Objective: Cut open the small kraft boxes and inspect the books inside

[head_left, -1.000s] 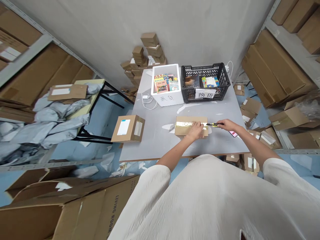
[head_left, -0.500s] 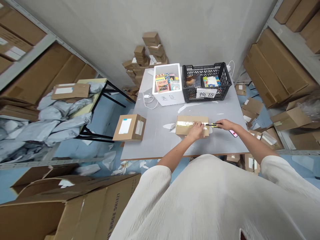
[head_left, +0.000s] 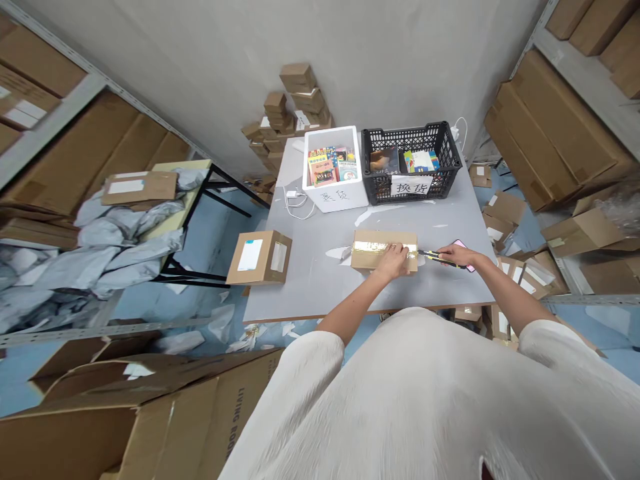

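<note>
Table point(head_left: 300, 273), grey-topped, beneath both our hands; beyond them, one black crate point(head_left: 376, 193) and one white bin point(head_left: 325, 202), side by side. Carton point(head_left: 365, 259), small, taped, directly under our left hand point(head_left: 397, 259), which we rest open, palm down, on its top. Cutter point(head_left: 443, 261), black and yellow, somewhat blurred, gripped in our right hand point(head_left: 456, 254), tip just beside the carton; phone point(head_left: 471, 269), partly hidden by that hand.
</note>
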`<state>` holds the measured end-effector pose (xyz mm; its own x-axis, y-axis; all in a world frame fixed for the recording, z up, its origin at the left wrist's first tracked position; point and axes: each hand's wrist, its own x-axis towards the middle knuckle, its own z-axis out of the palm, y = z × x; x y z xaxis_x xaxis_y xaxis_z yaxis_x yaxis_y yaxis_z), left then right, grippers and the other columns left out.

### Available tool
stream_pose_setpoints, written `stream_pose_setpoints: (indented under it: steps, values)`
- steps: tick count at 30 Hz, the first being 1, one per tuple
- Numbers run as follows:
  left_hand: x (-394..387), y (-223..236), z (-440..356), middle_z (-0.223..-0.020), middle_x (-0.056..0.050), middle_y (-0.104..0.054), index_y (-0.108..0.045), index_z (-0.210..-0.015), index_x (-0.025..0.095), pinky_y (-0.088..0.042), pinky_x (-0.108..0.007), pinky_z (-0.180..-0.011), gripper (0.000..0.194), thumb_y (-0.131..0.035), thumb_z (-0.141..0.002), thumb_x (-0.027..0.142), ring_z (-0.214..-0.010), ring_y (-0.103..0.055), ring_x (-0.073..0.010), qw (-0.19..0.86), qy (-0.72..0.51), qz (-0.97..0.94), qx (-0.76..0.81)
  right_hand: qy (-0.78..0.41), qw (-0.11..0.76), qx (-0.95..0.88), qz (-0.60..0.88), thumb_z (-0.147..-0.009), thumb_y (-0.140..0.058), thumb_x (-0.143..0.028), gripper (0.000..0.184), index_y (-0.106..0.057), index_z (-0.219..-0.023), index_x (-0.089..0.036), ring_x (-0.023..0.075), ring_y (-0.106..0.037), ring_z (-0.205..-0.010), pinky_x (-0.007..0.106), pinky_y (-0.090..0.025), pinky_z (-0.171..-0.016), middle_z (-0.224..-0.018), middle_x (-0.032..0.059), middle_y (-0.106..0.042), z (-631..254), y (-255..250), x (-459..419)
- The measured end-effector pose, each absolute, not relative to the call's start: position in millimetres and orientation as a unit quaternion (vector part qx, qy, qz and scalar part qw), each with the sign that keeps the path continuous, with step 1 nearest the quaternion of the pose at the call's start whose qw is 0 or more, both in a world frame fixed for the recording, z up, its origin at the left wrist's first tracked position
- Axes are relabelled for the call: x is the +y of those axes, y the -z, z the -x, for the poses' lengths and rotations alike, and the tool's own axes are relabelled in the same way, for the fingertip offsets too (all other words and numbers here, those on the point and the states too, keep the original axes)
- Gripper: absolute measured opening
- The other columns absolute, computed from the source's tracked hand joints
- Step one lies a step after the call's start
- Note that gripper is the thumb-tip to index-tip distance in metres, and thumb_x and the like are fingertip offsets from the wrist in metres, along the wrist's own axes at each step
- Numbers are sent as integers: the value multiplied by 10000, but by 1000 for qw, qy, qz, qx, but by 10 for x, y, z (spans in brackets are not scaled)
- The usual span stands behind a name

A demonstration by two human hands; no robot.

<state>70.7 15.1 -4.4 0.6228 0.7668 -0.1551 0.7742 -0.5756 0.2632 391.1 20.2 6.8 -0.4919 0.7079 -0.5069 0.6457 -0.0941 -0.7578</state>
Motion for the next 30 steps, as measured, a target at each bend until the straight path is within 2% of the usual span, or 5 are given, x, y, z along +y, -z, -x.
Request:
stream_pose_setpoints:
  steps: [6,14,22,25,30]
  values:
    - [150,32,-699,-1395,-164,-640,-614,-1425,211,-363,-496,-1281,735,-963,-822,446,-1325,-651,-361,157,11,-886,435,-548,63,-661,508,-940,-649,-734,524,-760,-921,-222,177,-586,-691,278,-456,-615,-775,31,-702,-3914,41,-9]
    - [167,-3,-679,-1422,-155,-639,-612,-1421,222,-328,-494,-1324,694,-942,-848,432,-1292,-682,-345,156,22,-888,433,-532,105,-631,556,-939,-643,-732,537,-755,-978,-208,160,-543,-659,260,-422,-559,-768,25,-685,-3729,100,-113]
    - [136,-43,-695,-1424,-155,-634,-589,-1407,229,-320,-490,-1322,681,-928,-857,445,-1310,-678,-344,150,15,-882,446,-566,100,-615,539,-920,-660,-762,576,-771,-1039,-209,158,-589,-682,257,-446,-583,-784,12,-702,-3793,141,-303]
    - [160,-59,-692,-1434,-162,-630,-575,-1439,226,-314,-502,-1321,712,-926,-853,427,-1311,-679,-351,163,18,-880,446,-549,137,-598,568,-932,-645,-766,561,-735,-1011,-219,174,-632,-692,272,-479,-592,-804,21,-731,-3816,173,-367]
    - [188,-92,-651,-1584,-171,-560,-469,-1624,252,-436,-479,-1229,781,-798,-955,484,-1391,-631,-374,188,-19,-869,458,-532,203,-547,614,-939,-651,-785,558,-632,-1048,-237,197,-724,-748,283,-529,-636,-954,68,-809,-3808,133,-387]
